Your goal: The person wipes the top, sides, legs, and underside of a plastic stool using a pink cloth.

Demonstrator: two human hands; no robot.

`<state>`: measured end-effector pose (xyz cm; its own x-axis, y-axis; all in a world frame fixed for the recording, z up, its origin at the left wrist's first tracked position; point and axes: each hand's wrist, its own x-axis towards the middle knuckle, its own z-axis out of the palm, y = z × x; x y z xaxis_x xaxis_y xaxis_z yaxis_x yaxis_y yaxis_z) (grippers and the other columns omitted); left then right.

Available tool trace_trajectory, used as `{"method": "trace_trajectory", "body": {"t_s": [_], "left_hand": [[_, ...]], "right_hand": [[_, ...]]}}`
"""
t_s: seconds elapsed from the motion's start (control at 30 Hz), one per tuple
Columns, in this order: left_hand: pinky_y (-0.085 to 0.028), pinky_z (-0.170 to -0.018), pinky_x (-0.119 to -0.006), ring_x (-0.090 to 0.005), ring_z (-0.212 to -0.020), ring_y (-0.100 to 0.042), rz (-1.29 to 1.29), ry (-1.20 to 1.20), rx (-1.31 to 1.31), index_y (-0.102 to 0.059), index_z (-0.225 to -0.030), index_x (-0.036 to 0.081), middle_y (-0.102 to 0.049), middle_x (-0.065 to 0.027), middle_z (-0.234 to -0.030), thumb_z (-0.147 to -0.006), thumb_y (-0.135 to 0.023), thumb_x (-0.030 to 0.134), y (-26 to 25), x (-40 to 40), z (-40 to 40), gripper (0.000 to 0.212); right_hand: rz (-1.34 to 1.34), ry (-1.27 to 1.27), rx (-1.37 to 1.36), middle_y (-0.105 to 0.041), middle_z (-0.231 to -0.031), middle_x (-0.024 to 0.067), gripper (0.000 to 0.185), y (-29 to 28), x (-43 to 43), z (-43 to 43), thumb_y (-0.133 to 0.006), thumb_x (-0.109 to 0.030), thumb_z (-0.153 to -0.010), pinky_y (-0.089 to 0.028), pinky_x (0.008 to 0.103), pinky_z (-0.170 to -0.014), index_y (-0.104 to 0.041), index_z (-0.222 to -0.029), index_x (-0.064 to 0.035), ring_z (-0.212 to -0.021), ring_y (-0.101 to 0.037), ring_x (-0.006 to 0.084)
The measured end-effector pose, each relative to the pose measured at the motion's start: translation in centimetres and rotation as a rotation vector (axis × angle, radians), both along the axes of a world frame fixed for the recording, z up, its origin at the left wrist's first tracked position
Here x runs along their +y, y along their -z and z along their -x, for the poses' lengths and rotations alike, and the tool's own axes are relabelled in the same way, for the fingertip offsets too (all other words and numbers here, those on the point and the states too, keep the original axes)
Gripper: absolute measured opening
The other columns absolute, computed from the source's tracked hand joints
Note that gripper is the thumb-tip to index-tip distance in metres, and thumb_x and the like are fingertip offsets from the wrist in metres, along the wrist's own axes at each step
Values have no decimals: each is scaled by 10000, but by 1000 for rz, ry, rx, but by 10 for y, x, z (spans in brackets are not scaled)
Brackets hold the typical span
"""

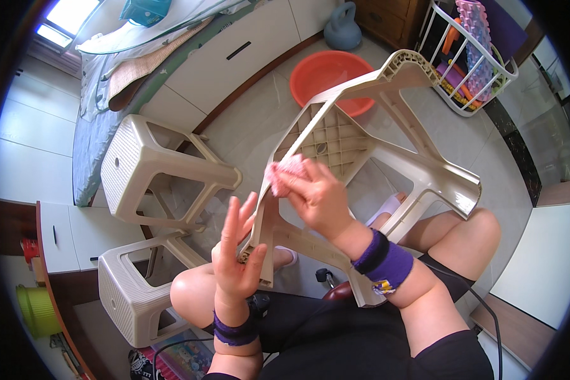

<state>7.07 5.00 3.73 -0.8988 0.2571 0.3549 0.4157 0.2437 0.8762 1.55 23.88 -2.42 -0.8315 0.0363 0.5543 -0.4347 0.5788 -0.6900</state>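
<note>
A beige plastic stool (399, 171) lies tipped over between the person's knees, its legs pointing towards the person and to the right, the ribbed underside of its seat showing. My right hand (320, 199) grips a crumpled pink cloth (285, 175) and presses it on the long edge of the stool's frame. Lower left, my left hand (240, 247) is at the end of a stool leg, fingers spread and raised, the thumb near the leg; whether the palm touches it cannot be told. Both wrists wear purple bands.
Two more beige plastic stools, one larger (166, 166) and one lower (133, 289), lie on their sides at the left. Beyond the held stool are a red basin (332, 71), a blue-grey kettlebell (343, 28) and a white rack (470, 111) with exercise gear. A black cable (494, 313) runs at the right.
</note>
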Motion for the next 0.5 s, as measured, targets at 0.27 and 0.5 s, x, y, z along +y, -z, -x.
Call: {"method": "trace_trajectory", "body": {"t_s": [0.27,0.5], "left_hand": [[-531,-968,-381,-375,-1136,-706,246,19,86,-691,-1150,-48,-692,-272,-1271,-843,-660,17,-17,2,0,316],[-561,-876,-358,-375,-1031,-736,253,-12,126,-694,-1070,-28,-715,-265,-1217,-839,-685,20,-17,8,2,236]], "right_hand": [[83,251,117,-642,-1116,94,369,-4,64,56,-717,-163,-867,-558,429,-797,-758,-1234,-178,-998,-643,336],[33,130,22,-617,-1176,128,360,2,19,22,-702,-155,-873,-567,447,-772,-756,-1226,-204,-1019,-645,360]]}}
